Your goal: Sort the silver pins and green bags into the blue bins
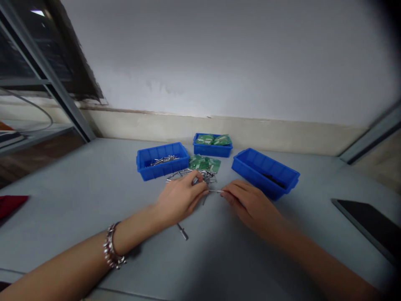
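Observation:
A thin silvery metal pin point(215, 191) stretches level between my two hands, above the table. My left hand point(180, 193) is closed, pinching the pin's left end at the fingertips. The right end sits between the thumb and fingers of my right hand point(246, 201), also closed; what it covers there is hidden. Just behind my left hand lies a loose pile of metal pins point(206, 175), partly covered by the fingers. One separate metal pin with a thicker end point(182, 232) rests on the table below my left wrist.
A blue bin of metal pins point(163, 169) stands left, and a blue bin with dark small parts point(263, 177) right. Behind is a blue bin point(213, 150) of green packets; another green packet point(205, 163) lies before it. A dark tablet-like slab point(366, 221) lies right.

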`<state>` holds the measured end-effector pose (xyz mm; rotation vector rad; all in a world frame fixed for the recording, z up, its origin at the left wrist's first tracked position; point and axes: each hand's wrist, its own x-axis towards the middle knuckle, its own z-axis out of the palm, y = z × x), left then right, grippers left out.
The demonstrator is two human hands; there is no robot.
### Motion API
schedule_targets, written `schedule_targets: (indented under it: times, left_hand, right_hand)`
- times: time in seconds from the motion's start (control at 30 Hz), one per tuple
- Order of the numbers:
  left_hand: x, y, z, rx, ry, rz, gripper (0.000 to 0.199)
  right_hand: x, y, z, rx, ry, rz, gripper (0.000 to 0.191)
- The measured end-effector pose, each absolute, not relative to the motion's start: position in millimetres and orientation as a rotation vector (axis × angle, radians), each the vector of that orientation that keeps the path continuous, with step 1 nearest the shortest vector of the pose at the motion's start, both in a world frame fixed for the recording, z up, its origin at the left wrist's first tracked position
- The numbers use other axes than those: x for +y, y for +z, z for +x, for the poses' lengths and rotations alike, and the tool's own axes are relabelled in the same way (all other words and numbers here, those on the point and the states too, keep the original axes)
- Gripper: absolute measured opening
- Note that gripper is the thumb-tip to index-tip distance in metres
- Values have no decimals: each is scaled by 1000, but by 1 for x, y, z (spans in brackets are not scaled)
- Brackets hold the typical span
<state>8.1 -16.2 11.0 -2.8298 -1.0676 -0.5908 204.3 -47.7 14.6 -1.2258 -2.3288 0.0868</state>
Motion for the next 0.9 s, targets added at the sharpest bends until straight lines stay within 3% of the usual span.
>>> schedule_targets:
  times: [0.33, 0.57, 0.9]
  left_hand:
    - [-17, 14, 5, -1088, -654, -2808, 27]
    - [-15, 11, 7, -1074, -487, -2830, 28]
    - [-13, 16, 5, -1042, -633, -2774, 27]
  right_hand:
    - [-48, 17, 203, -2393, 97, -1280, 24]
    - [-48, 14, 205, -2355, 56, -1233, 25]
    - [-48, 15, 202, -2390, 103, -1282, 24]
